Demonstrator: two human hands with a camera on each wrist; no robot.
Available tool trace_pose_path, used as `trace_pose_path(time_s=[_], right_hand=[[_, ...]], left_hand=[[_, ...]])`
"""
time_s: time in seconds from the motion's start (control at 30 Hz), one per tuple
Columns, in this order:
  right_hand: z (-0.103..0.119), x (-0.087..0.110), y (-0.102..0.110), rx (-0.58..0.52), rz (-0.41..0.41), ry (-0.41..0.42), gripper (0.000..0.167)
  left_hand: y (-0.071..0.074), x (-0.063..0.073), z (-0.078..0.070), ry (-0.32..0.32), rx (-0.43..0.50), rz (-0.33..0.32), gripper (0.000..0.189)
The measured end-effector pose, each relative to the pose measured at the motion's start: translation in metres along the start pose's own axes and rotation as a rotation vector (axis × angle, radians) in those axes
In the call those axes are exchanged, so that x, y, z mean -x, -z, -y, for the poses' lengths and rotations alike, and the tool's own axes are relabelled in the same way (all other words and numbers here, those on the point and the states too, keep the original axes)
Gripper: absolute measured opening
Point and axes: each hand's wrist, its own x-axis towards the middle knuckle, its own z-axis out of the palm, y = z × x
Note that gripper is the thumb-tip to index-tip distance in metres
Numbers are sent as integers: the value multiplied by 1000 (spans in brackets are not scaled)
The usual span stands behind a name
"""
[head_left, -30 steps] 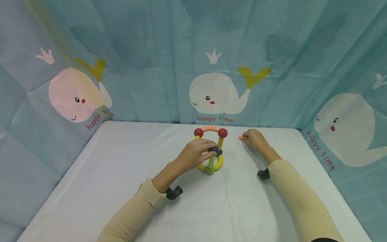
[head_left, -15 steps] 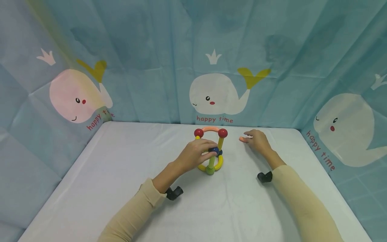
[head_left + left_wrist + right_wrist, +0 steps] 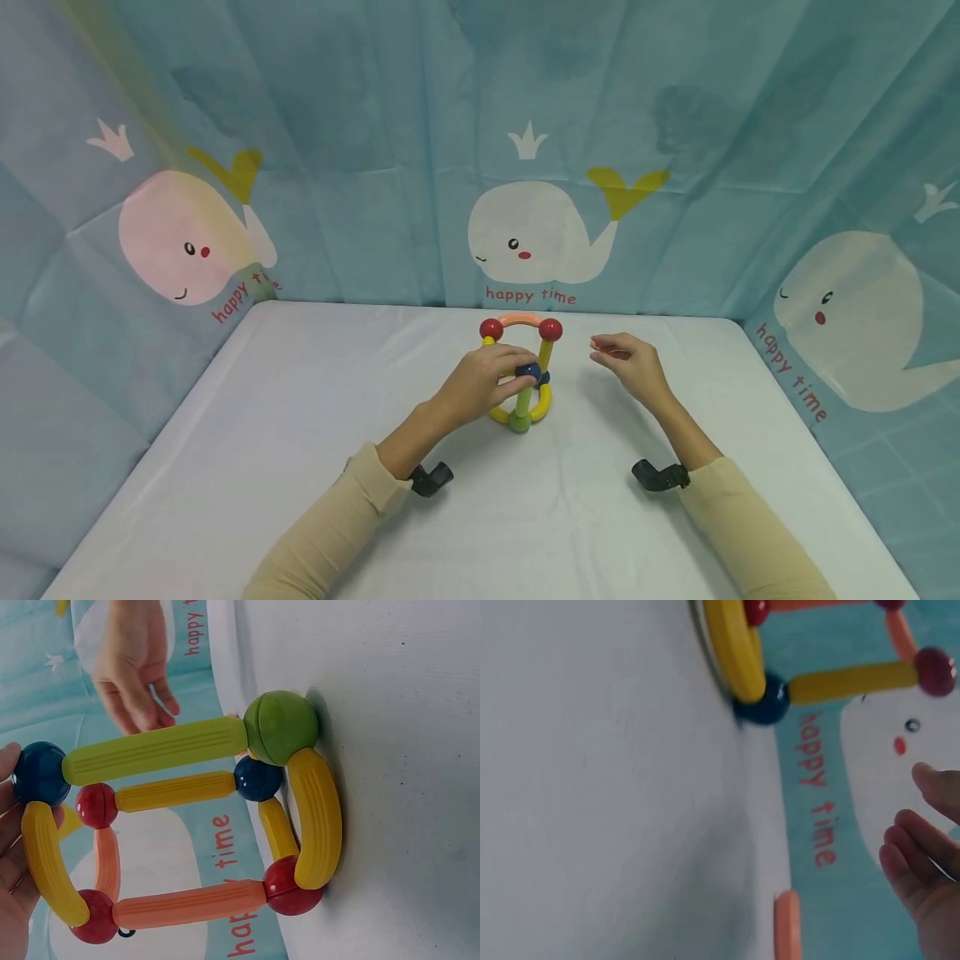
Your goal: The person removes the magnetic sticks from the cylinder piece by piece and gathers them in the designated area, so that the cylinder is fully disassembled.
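A standing frame of toy building rods and balls is at the table's far middle. My left hand (image 3: 474,385) holds the blue ball (image 3: 41,774) at its top front corner. Below that ball a green rod (image 3: 157,750) runs down to a green ball (image 3: 286,727) on the table. Yellow curved rods (image 3: 319,817), orange rods (image 3: 191,904) and red balls (image 3: 551,330) form the other sides. To the right of the frame, my right hand (image 3: 636,368) hovers with fingers apart, holding nothing. Beyond it a loose orange rod (image 3: 786,926) lies on the table, mostly hidden in the head view.
White cloth covers the table (image 3: 300,400). Behind it and at the sides hangs a blue curtain (image 3: 360,225) printed with whales. Black wrist camera mounts (image 3: 660,475) stick out under both forearms.
My right hand has let go of the orange rod, opened its fingers and drawn back toward me, lifting off the table. The left hand and the frame stay put.
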Motion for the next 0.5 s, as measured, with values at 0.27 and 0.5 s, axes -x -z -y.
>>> trace_pose_path(time_s=[0.27, 0.5], right_hand=[[35, 14, -8, -167, 87, 8, 32], [56, 20, -17, -264, 157, 69, 33]], left_hand=[[-1, 2, 0, 2, 0, -19, 36], [2, 3, 0, -5, -14, -44, 36]])
